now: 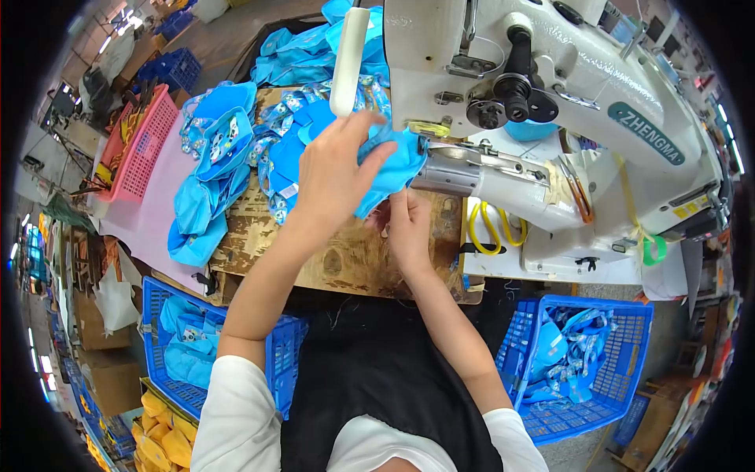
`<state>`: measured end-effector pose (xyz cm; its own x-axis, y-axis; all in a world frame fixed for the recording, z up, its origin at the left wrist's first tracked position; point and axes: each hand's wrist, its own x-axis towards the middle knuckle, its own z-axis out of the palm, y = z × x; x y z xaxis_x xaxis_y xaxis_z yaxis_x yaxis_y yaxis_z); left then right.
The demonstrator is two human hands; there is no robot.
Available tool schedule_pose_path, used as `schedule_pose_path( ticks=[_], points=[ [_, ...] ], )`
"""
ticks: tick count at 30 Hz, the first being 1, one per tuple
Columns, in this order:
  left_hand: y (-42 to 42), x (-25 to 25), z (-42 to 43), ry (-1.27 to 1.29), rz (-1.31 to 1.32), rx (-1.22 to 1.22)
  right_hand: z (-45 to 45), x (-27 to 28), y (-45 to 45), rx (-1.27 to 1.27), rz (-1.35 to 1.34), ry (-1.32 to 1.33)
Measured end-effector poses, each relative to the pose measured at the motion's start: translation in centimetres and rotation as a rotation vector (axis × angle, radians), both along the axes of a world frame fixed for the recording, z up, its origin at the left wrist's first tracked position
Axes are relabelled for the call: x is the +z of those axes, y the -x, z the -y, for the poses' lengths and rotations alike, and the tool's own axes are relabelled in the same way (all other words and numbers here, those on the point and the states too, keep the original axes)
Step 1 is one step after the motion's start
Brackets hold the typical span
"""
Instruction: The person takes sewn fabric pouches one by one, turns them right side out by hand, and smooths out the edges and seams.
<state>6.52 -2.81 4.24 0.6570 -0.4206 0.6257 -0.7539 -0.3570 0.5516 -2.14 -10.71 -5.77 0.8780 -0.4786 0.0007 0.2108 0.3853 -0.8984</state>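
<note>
Blue cloth piece (403,164): between both hands, under the left fingers, just above the right ones, edge at the tip of the cylinder arm (452,173).
Left hand (338,161): on the piece from the left; thumb spread away from the other fingers, cloth showing in the gap.
Right hand (410,228): at the piece's lower edge, fingers close together, tips partly hidden; can't tell if they pinch the cloth.
Sewing machine (543,55): white, marked ZHENGMA, to the right of and beyond the left fingers; cylinder arm points at them.
White lever (351,63): just beyond the left fingers.
Cloth pile (295,153): left of the left fingers, blue plus printed parts, on the wooden worktop (338,263).
Panda-print stack (224,145): farther left, draped in a row.
Pink basket (149,153): well left of the fingers, past that stack.
Yellow loops (487,228): right of the right fingers, near.
Tweezers (578,189): copper-coloured, farther right, by the machine.
Left crate (287,350): blue, below and left of the fingers, blue cloth inside.
Right crate (598,304): blue, below and right of them, plain and printed cloth inside.
</note>
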Motion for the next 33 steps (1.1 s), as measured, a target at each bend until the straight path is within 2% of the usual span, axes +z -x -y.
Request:
schedule_pose_path(
  ticks=[3, 9, 13, 19, 23, 29, 33],
  points=[
    [-1.9, -0.6, -1.0, -0.001, -0.454, -0.156, 0.5, -0.1, 0.0, 0.069, -0.006, -0.098],
    [-1.0, -1.3, -0.5, 0.104, -0.365, -0.13, 0.6, -0.3, 0.0, 0.057, -0.022, 0.008],
    [0.0, 0.3, -0.5, -0.031, -0.278, -0.079, 0.8, -0.6, 0.0, 0.057, -0.022, -0.029],
    [0.4, 0.6, -0.3, -0.03, -0.232, -0.062, 0.9, -1.0, 0.0, 0.044, 0.031, -0.021],
    [0.6, 1.3, 0.1, -0.052, -0.363, -0.025, 1.5, 0.8, 1.2, 0.02, 0.003, -0.024],
    [0.2, 0.5, -0.1, -0.054, -0.377, -0.01, 1.8, 2.8, 1.9, -0.017, -0.058, -0.074],
    [0.0, -0.7, -0.3, -0.025, -0.541, -0.001, 2.6, 3.5, 2.5, 0.004, -0.113, -0.045]
  ],
)
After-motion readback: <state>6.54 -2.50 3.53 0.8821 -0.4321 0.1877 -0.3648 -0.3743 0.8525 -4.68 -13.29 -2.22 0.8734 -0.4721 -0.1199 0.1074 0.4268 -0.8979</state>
